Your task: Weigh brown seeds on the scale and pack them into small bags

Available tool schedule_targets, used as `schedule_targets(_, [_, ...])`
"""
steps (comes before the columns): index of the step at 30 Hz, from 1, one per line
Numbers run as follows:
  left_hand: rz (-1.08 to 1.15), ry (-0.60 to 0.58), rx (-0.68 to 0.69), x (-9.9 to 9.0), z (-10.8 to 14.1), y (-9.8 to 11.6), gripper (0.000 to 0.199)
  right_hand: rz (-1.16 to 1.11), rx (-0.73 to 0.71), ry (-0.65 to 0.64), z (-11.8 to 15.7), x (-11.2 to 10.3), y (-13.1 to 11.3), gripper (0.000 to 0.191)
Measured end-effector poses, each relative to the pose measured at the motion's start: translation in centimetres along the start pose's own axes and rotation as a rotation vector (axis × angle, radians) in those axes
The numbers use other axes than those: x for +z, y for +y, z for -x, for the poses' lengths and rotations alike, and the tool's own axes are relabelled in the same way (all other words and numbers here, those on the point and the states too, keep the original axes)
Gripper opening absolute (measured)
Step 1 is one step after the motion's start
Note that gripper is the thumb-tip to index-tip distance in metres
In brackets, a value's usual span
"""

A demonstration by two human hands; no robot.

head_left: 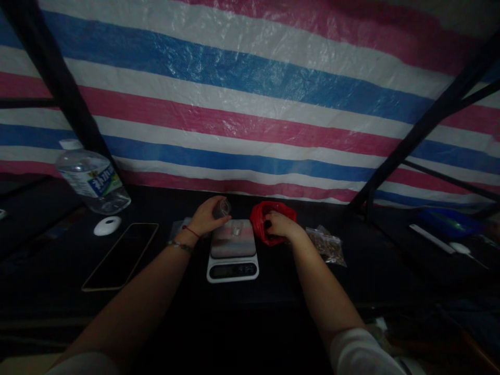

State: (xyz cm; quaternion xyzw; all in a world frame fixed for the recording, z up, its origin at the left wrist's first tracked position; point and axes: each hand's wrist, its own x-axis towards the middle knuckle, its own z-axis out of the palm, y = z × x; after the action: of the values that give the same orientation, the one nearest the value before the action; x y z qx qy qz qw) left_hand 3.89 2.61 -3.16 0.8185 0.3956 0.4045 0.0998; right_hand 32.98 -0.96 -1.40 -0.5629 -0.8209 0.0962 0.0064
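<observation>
Red plastic bag (257, 223) sits open on the black table (273, 284), just beside the right edge of a white kitchen scale (233, 251) with a silvery plate. The right hand (284, 226) has its fingers inside the bag; whether they grasp anything, I cannot tell. The left hand (206, 217) grips a small clear plastic container (222, 208) near the scale's upper left corner. A small translucent item (236, 229) lies on the plate.

A pale, plain short sleeve (363, 351) shows at the lower right, another at the lower left edge. On the wrist left of centre sit a thin red cord bracelet (190, 230) and a darker bracelet of mixed-tone beads (182, 246).
</observation>
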Motion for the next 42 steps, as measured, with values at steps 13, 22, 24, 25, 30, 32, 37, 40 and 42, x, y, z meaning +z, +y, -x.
schedule_targets(13, [0.011, 0.016, 0.016, 0.1, 0.1, -0.3, 0.064, -0.122, 0.031, 0.037, 0.1, -0.2, 0.8, 0.034])
schedule_targets(22, [0.03, 0.013, 0.015, -0.1, 0.0, 0.0, 0.063, -0.236, 0.041, 0.135, 0.8, -1.9, 1.4, 0.029])
schedule_targets(24, [0.033, 0.012, 0.016, -0.1, 0.1, 0.0, 0.063, -0.233, 0.0, 0.158, 1.0, -2.7, 1.1, 0.029])
schedule_targets(25, [0.034, 0.01, 0.016, -0.1, 0.1, 0.0, 0.063, -0.233, -0.019, 0.159, 1.0, -3.1, 1.0, 0.028])
schedule_targets(30, [0.045, 0.013, 0.003, -0.1, 0.2, 0.0, 0.064, -0.234, 0.032, 0.104, 0.6, -2.9, 0.4, 0.028])
schedule_targets(32, [0.044, 0.012, 0.001, -0.1, 0.1, 0.0, 0.063, -0.205, 0.062, 0.075, 0.4, -2.3, 0.4, 0.028])
schedule_targets(37, [0.056, 0.007, -0.002, -0.1, 0.1, 0.0, 0.064, -0.15, 0.078, -0.001, 0.8, -1.6, 0.7, 0.034])
schedule_targets(40, [0.071, 0.002, -0.009, -0.2, 0.0, 0.1, 0.063, -0.186, 0.072, -0.068, 1.4, -1.6, 0.7, 0.063])
schedule_targets(42, [0.074, 0.0, -0.015, -0.2, 0.0, 0.1, 0.062, -0.157, 0.078, -0.087, 1.5, -1.6, 0.5, 0.074])
